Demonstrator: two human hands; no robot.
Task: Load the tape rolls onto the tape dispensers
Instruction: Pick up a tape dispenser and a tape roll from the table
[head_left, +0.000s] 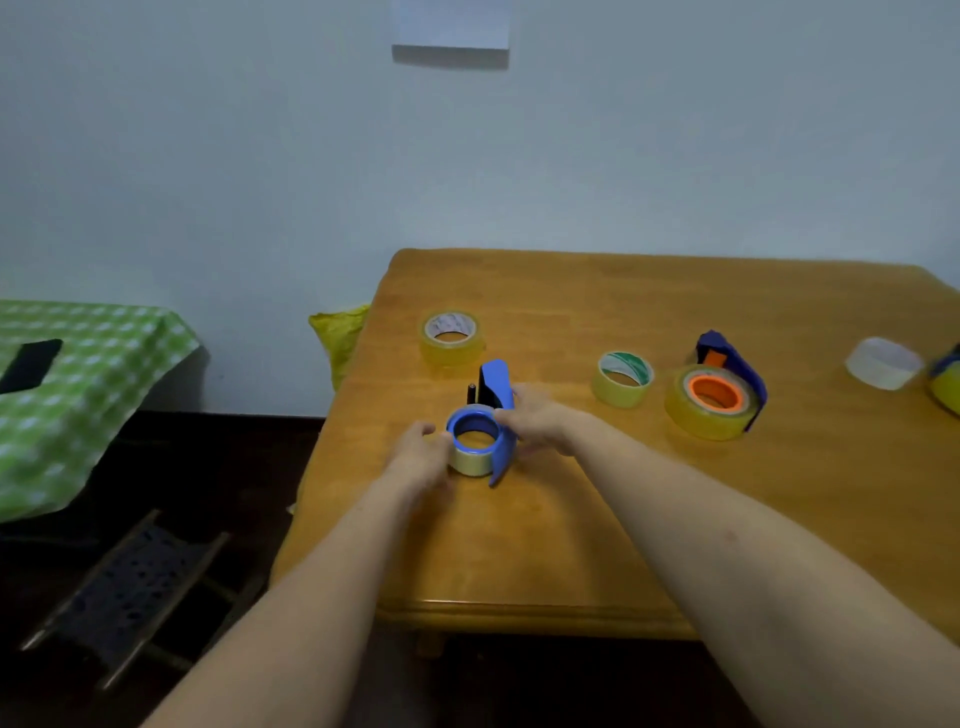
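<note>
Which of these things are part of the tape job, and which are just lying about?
Job: blue plastic tape dispenser carrying a clear tape roll; white-cored loose roll; green-cored loose roll; orange-hubbed loaded dispenser.
Lying about: translucent plastic tub; yellow bag; black phone.

On the wooden table (675, 301): a blue dispenser (493, 382) (mounted roll (470, 461) aboard); from it, a loose roll (451, 338) at 11 o'clock, an orange-cored dispenser (714, 400) at 3.

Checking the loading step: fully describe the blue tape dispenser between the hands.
The blue plastic tape dispenser lies on the wooden table, hub facing up, a yellowish clear tape roll seated around it. A blue guard runs along its right; a black part stands behind. The left hand holds the roll, the right hand the guard.
</note>
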